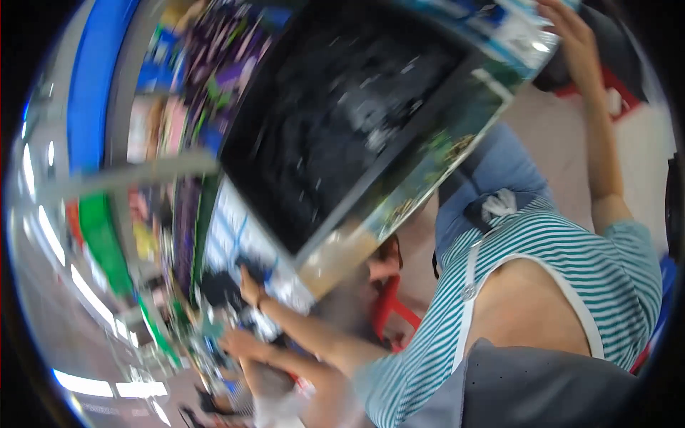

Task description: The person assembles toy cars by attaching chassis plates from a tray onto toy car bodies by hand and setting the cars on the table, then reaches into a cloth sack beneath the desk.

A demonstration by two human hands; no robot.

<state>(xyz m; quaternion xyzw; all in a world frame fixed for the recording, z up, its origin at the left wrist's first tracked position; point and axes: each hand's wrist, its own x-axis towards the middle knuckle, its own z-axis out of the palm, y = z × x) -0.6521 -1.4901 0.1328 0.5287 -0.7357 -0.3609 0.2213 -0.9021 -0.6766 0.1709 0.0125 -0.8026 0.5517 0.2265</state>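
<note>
The view is tilted and smeared by motion. My left hand (251,287) reaches out to the left, beside a black piece (220,291) on the table. Whether its fingers grip that piece cannot be made out. At the upper right, my right hand (567,25) rests by a clear and blue plastic package (524,43), its fingers stretched out and apparently holding nothing. Between my hands lies a large black tray (342,203), with dark, shiny contents too blurred to name.
A table edge with a green patterned strip (428,160) runs along the tray's near side. A co-worker's hand (241,344) is close to my left forearm. Red stools (392,307) stand below the table. Piles of purple and dark goods (221,53) lie beyond the tray.
</note>
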